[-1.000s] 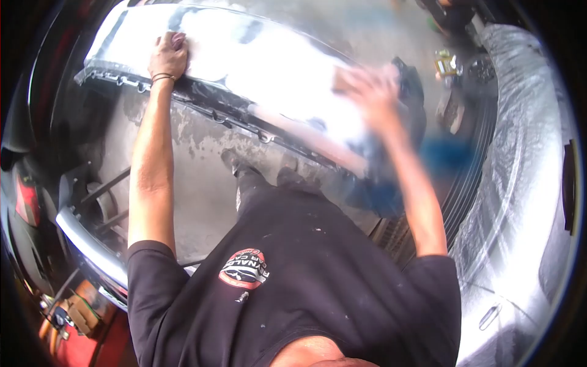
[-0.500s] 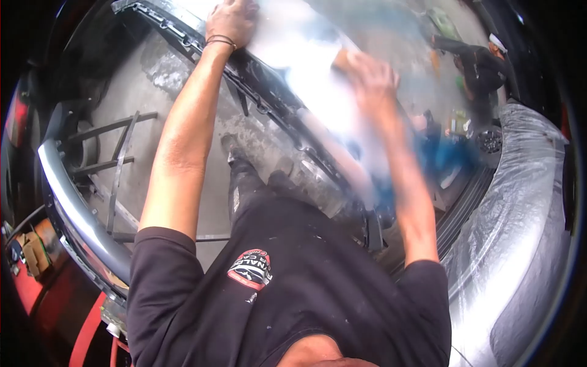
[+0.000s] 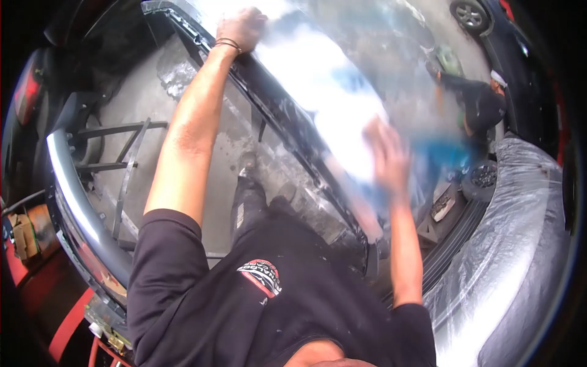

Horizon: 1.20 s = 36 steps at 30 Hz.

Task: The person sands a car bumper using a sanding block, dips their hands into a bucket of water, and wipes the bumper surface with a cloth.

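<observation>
A long car bumper [image 3: 333, 79], bright with glare and whitish on top, runs diagonally in front of me, its dark clipped edge nearest my body. My left hand [image 3: 243, 29], a dark band at its wrist, is curled closed over that edge at the upper part. Lower down, my right hand [image 3: 388, 156] presses on the pale surface, smeared by motion. Its fingers are closed around a small tan sanding block [image 3: 370, 127], which is blurred and mostly covered by the hand.
A grey bumper [image 3: 76, 189] rests on a metal stand [image 3: 125, 165] at left. Plastic sheeting [image 3: 507, 244] drapes a vehicle at right. A crouching person [image 3: 480, 104] in dark clothes is beside a dark car, near a wheel [image 3: 482, 177]. A cardboard box [image 3: 24, 235] is at far left.
My right hand has slid down along the bumper towards me with the block. My left hand keeps its place on the edge. The view has shifted slightly.
</observation>
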{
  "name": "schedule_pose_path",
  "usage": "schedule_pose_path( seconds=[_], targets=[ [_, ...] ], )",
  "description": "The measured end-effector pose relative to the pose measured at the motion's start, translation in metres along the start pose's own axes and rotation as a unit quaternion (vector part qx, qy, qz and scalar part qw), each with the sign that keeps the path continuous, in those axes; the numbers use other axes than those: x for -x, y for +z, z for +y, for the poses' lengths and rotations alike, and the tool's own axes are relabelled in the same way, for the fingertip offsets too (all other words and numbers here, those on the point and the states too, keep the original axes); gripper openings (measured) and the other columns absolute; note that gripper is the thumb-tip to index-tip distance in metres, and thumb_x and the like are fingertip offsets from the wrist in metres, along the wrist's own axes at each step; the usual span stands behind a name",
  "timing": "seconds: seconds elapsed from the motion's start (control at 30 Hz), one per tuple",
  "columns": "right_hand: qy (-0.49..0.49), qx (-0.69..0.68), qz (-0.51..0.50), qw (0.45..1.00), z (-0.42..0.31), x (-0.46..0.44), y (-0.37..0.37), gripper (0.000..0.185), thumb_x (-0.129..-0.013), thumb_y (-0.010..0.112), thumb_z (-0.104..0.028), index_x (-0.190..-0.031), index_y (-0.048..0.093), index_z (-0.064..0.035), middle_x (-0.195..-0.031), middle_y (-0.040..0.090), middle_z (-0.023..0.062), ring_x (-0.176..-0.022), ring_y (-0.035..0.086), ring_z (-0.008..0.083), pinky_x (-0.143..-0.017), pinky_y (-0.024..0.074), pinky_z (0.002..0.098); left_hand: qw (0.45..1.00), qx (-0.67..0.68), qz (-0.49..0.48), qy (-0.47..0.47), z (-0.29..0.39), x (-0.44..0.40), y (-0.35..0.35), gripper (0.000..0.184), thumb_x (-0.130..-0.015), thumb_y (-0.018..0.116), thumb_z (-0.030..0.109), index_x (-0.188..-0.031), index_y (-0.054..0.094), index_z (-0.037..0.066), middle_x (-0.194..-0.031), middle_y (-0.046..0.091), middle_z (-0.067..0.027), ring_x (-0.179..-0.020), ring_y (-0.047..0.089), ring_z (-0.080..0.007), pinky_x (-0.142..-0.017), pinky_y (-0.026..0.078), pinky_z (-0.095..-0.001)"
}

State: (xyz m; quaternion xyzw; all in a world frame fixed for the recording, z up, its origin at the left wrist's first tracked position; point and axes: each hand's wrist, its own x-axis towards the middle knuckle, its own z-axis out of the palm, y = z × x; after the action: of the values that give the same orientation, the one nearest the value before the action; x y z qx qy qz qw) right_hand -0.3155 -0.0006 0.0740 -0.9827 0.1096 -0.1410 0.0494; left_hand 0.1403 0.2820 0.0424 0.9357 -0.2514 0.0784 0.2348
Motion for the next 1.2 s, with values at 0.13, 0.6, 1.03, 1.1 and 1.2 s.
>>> schedule_pose_path(
  seconds=[0.13, 0.6, 1.03, 1.1, 1.2],
  targets=[
    [-0.008, -0.007, -0.013, 1.0, 0.005, -0.002, -0.003, 0.048, -0.1, 0.071, -0.035, -0.146, 0.072, -0.021, -0.151, 0.068, 0.0036, -0.133, 0.061, 0.0337, -0.116, 0.0412, 0.0626, 0.987, 0.015, -0.111, -0.111, -0.021, -0.022, 0.011, 0.04, -0.105, 0.059, 0.036, -0.138, 0.068, 0.017, -0.125, 0.076, -0.0161, -0.12, 0.07, -0.041, -0.11, 0.051, -0.0584],
    [-0.056, 0.006, 0.002, 0.998, -0.116, -0.228, 0.098, 0.046, -0.1, 0.074, -0.032, -0.145, 0.071, -0.0262, -0.145, 0.07, 0.0, -0.131, 0.061, 0.0335, -0.115, 0.0401, 0.0569, 0.962, 0.141, 0.23, -0.039, -0.024, -0.012, -0.001, 0.024, -0.095, 0.075, 0.027, -0.116, 0.076, 0.016, -0.112, 0.079, -0.009, -0.109, 0.073, -0.0324, -0.109, 0.049, -0.0476],
    [-0.047, -0.122, 0.02, 0.991, -0.173, -0.206, 0.086, 0.045, -0.102, 0.071, -0.035, -0.144, 0.073, -0.0191, -0.142, 0.072, 0.0083, -0.127, 0.061, 0.0396, -0.113, 0.0455, 0.0537, 0.948, 0.184, 0.255, -0.05, -0.028, -0.009, 0.001, 0.033, -0.096, 0.078, 0.026, -0.125, 0.074, 0.013, -0.117, 0.078, -0.0117, -0.112, 0.072, -0.0328, -0.104, 0.053, -0.0446],
    [-0.023, -0.136, 0.023, 0.99, -0.192, -0.231, 0.078, 0.043, -0.102, 0.072, -0.033, -0.14, 0.075, -0.0146, -0.14, 0.072, 0.0112, -0.125, 0.063, 0.0403, -0.111, 0.047, 0.051, 0.945, 0.18, 0.27, -0.04, -0.033, -0.01, 0.008, 0.033, -0.097, 0.078, 0.024, -0.127, 0.073, 0.01, -0.119, 0.078, -0.0121, -0.11, 0.074, -0.0312, -0.102, 0.057, -0.0433],
    [-0.033, -0.193, 0.021, 0.98, -0.201, -0.221, 0.084, 0.04, -0.099, 0.073, -0.023, -0.136, 0.074, -0.006, -0.135, 0.074, 0.0159, -0.123, 0.065, 0.0375, -0.111, 0.046, 0.0509, 0.886, 0.366, 0.284, -0.036, -0.041, -0.01, 0.011, 0.029, -0.1, 0.073, 0.02, -0.126, 0.072, 0.008, -0.115, 0.077, -0.0132, -0.11, 0.072, -0.0332, -0.1, 0.056, -0.0448]
  ],
)
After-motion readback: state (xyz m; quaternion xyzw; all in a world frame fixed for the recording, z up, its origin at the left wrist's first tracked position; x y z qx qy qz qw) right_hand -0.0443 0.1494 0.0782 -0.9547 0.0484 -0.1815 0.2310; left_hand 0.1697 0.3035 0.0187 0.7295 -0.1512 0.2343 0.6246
